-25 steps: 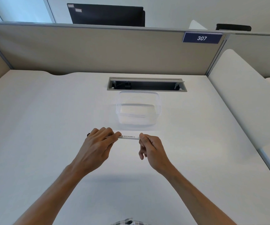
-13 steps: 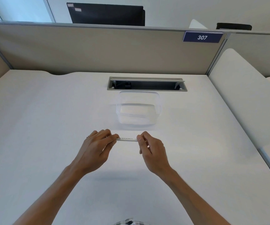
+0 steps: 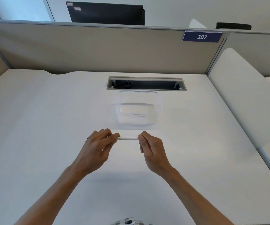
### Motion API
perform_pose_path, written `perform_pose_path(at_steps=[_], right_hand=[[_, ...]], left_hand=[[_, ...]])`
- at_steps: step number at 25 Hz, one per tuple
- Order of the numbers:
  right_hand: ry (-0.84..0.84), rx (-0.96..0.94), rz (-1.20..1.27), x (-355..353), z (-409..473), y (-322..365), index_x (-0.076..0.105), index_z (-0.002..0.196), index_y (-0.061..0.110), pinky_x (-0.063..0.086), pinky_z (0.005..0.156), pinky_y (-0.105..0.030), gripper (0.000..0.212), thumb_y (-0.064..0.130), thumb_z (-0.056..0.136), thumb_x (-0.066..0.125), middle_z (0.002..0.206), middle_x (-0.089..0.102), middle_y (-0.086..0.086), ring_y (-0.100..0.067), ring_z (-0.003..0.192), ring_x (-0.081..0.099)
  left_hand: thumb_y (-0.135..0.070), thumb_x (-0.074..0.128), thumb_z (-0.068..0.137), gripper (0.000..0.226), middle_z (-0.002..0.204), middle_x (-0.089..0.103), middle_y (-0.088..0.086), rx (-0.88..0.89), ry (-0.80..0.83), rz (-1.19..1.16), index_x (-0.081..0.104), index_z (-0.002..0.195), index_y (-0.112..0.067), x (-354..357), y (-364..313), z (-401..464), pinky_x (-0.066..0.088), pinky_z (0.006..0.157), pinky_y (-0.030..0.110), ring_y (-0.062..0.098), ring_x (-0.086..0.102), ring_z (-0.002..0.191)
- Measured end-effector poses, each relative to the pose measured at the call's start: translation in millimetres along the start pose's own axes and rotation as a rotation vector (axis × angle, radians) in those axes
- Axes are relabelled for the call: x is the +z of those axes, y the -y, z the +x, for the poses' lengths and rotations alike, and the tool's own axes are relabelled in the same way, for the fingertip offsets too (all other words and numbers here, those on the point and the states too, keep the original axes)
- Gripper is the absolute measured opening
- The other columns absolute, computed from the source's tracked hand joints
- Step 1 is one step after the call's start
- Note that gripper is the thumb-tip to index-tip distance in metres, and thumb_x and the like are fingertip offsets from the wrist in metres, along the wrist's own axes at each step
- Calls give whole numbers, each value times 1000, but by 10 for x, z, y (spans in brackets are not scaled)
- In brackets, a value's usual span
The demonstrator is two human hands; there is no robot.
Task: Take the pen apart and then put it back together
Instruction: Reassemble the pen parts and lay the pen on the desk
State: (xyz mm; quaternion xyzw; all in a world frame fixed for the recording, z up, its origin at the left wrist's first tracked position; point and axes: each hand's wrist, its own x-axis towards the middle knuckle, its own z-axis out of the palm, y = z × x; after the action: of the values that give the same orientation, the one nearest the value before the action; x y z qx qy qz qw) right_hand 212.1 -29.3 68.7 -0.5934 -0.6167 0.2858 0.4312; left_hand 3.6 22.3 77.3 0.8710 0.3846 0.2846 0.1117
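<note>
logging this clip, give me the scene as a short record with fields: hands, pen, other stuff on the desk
left hand: left hand grips one end of the pen
right hand: right hand pinches the other end
pen: pen white, level, held above the desk, looks whole
tub: tub clear, beyond the hands, nothing visible in it
desk: desk white
slot: slot open, behind the tub
sign: sign reads 307, on the partition

clear tub (image 3: 138, 109) on desk (image 3: 41, 119) | cable slot (image 3: 146, 83) behind | sign 307 (image 3: 202, 37)
</note>
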Motion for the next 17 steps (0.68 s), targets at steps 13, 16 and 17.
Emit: perform_pose_path(at_steps=[13,16,17], right_hand=[[-157,265,405,144,-2,70,59,83,10,40,58,-23,27,34,95,57,72,62,-5,-15,65,65],[-232,265,496,194,18,134,67,90,10,43,57,-28,13,22,93,66,84,73,-7,-14,73,70],[-244,262,517,203,26,159,69,90,8,44,56,-27,12,20,93,67,84,74,-6,-15,74,71]], left_hand=[[-18,48,98,22,79,48,-7,-111,-40,-185,65,110,-14,154,-6,-33,41,60,30,13,45,66],[-15,50,96,20,74,46,-6,-182,-75,-314,66,106,-15,224,-99,-46,37,56,23,14,44,62],[-14,50,96,19,72,46,-7,-207,-83,-341,67,105,-16,246,-137,-45,35,56,21,14,44,62]])
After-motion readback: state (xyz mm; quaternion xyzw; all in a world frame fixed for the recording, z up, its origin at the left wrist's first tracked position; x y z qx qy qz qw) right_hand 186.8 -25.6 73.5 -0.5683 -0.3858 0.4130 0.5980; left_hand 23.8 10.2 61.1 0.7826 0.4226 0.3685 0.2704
